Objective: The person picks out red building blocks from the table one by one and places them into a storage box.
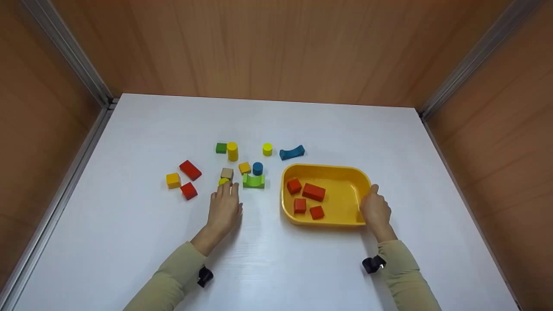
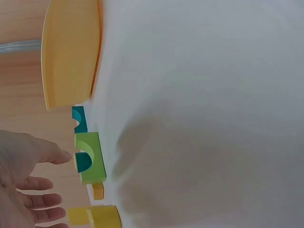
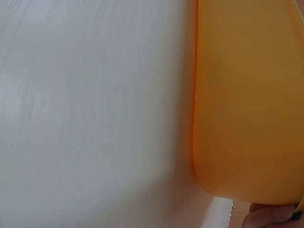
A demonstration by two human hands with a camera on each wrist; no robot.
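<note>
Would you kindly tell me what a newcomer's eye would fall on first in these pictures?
Probably the large yellow tray, right of centre on the white table, with four red blocks in it and the right hand gripping its right end. Next might come the bright green arch block left of the tray, then the left hand, close to a yellow rounded block.
</note>
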